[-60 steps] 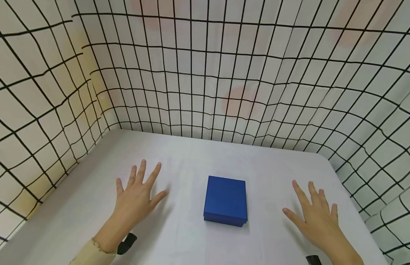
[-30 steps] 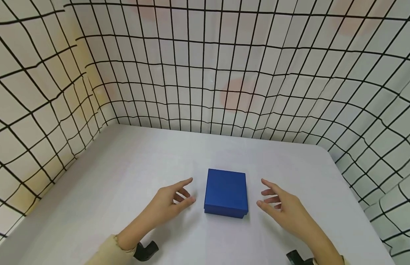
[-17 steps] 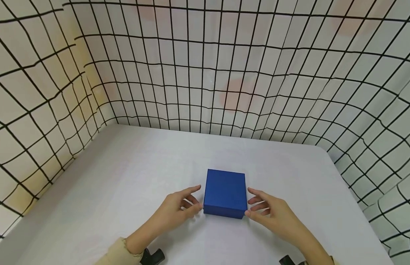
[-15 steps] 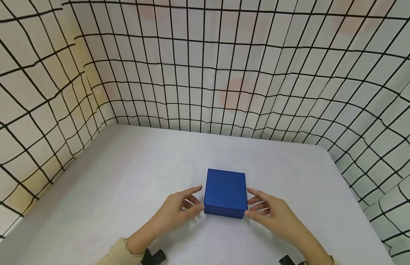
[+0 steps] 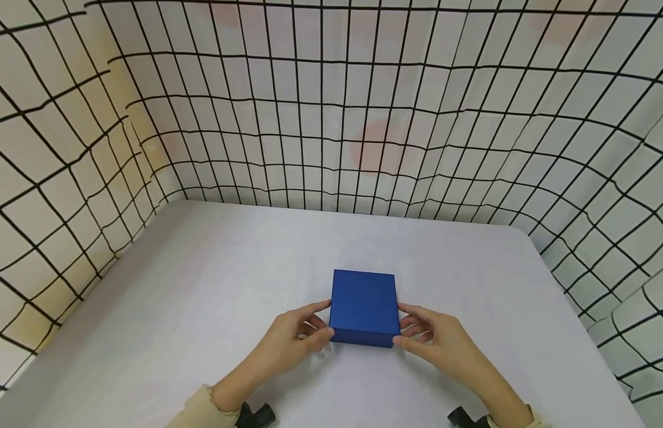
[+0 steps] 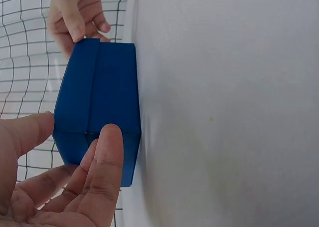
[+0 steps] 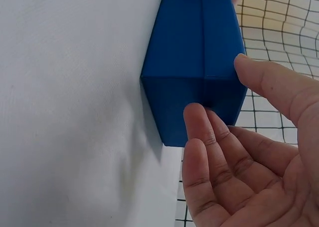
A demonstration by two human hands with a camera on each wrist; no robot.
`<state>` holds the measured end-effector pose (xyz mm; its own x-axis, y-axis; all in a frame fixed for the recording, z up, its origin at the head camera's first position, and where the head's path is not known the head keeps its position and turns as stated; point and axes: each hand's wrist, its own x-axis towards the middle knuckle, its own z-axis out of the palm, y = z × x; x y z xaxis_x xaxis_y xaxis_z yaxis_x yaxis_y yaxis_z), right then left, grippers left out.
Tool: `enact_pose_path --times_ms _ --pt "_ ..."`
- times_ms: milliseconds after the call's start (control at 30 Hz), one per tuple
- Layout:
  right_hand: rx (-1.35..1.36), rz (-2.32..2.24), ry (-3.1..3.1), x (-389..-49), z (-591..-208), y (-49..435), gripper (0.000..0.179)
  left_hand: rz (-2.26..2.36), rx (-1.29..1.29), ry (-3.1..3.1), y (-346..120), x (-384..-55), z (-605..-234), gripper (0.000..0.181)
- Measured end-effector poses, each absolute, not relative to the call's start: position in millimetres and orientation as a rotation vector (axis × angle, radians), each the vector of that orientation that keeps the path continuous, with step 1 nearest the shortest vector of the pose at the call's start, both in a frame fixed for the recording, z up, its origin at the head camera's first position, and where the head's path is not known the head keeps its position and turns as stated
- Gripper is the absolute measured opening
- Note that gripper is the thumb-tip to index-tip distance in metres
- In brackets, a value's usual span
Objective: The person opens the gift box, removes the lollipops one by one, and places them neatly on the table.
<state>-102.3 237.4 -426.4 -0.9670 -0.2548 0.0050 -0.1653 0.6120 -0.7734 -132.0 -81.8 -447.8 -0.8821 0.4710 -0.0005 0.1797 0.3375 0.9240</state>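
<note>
A blue lidded box [image 5: 363, 303] rests on the white tabletop between both hands. My left hand [image 5: 294, 339] is at its left side, thumb at the near corner and index fingertip at the side edge. On the right side, my right hand [image 5: 435, 339] mirrors this, thumb at the near right corner. In the left wrist view, the seam between lid and base shows on the box [image 6: 112, 92], and the thumb touches the lid edge. The right wrist view shows the thumb on the lid's edge of the box [image 7: 179, 42], with other fingers bent close to its side.
The white table [image 5: 229, 267] spreads around the box. Black grid netting [image 5: 320, 119] over pale cloth walls stands along the back and both sides. Black wrist devices [image 5: 256, 416] sit below the hands, by cream sleeves [image 5: 205, 410].
Both hands, first spread wide and flat over the table, have moved inward to the box's sides, and their fingers have bent to grip it. The box stays in place.
</note>
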Motion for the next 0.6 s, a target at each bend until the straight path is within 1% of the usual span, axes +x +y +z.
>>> enact_pose_path --times_ms 333,600 --pt "-0.292 -1.315 2.721 -103.1 -432.2 235.2 0.066 1.608 0.535 2.334 -81.0 -128.5 -450.3 0.055" --pt "-0.305 -1.308 2.727 -106.0 -431.4 238.9 0.067 1.579 0.545 2.404 -76.7 -131.0 -449.0 0.053"
